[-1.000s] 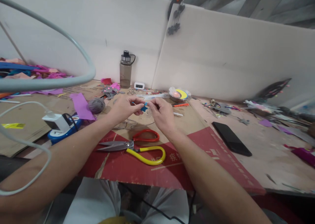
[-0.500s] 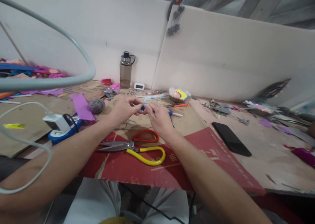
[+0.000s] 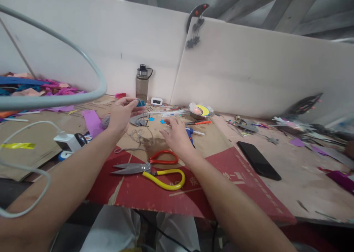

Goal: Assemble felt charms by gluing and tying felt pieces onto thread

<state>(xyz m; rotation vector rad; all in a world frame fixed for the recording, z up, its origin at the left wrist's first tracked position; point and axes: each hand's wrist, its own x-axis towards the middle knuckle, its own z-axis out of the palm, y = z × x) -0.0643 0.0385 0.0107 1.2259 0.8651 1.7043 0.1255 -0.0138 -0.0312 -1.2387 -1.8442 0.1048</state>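
My left hand [image 3: 121,113] is raised at the back left of the cardboard, its thumb and fingers pinched on a blue felt piece [image 3: 141,103]. Part of that piece is hidden by the fingers. Over the cardboard, my right hand [image 3: 178,135] has its fingers bent and apart. A small blue flower-shaped cutout [image 3: 163,121] lies just beside its fingertips; whether they touch is unclear. Another blue cutout [image 3: 151,118] rests to the left. Below the hands are large scissors [image 3: 151,169] with one red and one yellow handle. Loose grey yarn [image 3: 139,135] trails between the hands.
A water bottle [image 3: 142,84] and small digital clock [image 3: 156,101] stand against the white panel. To the right lie a blue glue gun [image 3: 189,131], a metal bowl [image 3: 197,113] and a black phone [image 3: 258,160]. A charger [image 3: 67,142] with white cable sits left.
My hands, together before, have parted. The left moved left and up with the blue felt; the right stays near the middle, fingers loosened. Two small blue cutouts now show on the cardboard.
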